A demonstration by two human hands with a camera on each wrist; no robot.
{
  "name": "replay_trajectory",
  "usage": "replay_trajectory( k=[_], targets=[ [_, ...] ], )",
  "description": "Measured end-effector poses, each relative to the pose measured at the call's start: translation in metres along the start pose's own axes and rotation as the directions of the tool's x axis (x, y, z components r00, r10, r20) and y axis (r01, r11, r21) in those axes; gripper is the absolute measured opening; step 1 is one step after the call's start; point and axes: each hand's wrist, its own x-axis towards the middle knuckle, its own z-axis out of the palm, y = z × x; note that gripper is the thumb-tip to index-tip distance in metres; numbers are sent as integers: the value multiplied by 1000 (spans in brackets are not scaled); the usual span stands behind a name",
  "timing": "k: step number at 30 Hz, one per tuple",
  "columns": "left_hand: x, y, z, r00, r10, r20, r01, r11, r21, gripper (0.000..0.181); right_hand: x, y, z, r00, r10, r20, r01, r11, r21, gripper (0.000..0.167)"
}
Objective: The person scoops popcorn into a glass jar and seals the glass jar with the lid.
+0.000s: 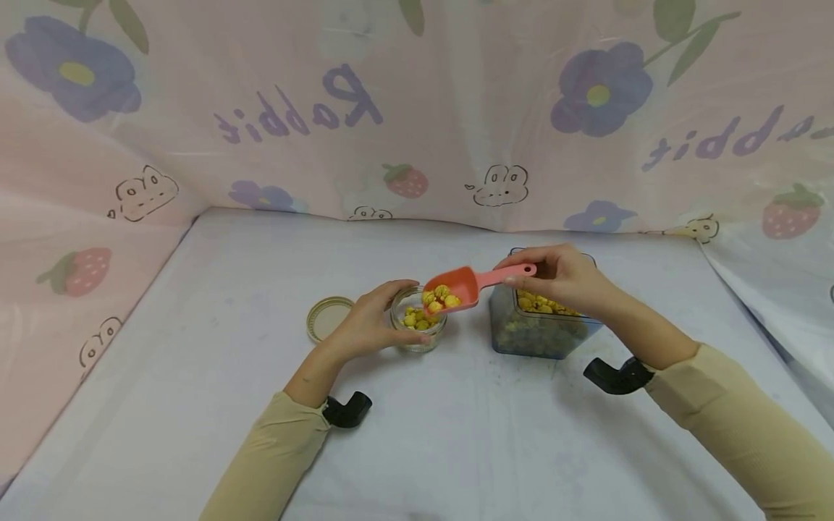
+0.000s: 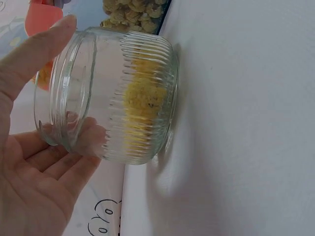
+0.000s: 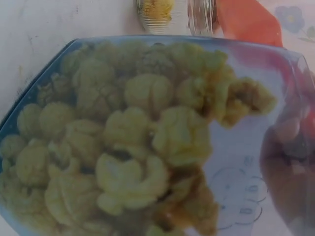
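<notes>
A ribbed glass jar (image 2: pixel 106 98) stands on the table with yellow popcorn (image 1: pixel 417 318) in its bottom. My left hand (image 1: pixel 371 322) grips it near the rim, thumb on one side and fingers on the other. Over the jar's mouth, my right hand (image 1: pixel 563 278) pinches the handle of a pink scoop (image 1: pixel 485 278). Several popcorn pieces (image 1: pixel 439 297) lie in the scoop's bowl, which is at the jar's rim. Below the right hand sits a clear bluish square container (image 1: pixel 531 340) holding much popcorn (image 3: pixel 133 132); the hand hides part of its top.
A round lid (image 1: pixel 329 318) with a patterned rim lies on the white table (image 1: pixel 443 449), left of the jar and partly behind the left hand. Printed curtain sheets (image 1: pixel 449 130) close off the back and sides. A black curved piece (image 1: pixel 348 410) sits at each wrist.
</notes>
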Motion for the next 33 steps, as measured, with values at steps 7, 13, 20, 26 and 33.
replay_trajectory(
  k=[7, 13, 20, 26, 33],
  targets=[
    [0, -1, 1, 1000, 4, -4, -4, 1000, -5, 83, -1, -6, 5, 1000, -24, -5, 24, 1000, -4, 19],
    [0, -1, 2, 1000, 24, -14, -24, 1000, -16, 82, -1, -7, 4, 997, -76, -12, 75, 995, -59, 16],
    [0, -1, 2, 1000, 2, -14, -3, 1000, -22, 83, -4, -9, -1, 996, -83, -45, 79, 994, -81, 17],
    [0, 1, 2, 1000, 14, -9, -14, 999, 47, 83, -11, -2, -5, 995, -70, -74, 69, 997, -18, 23],
    [-2, 8, 1, 999, 22, 24, -23, 998, 54, 86, -24, 3, -14, 994, -32, -108, 36, 999, 35, 24]
  ],
)
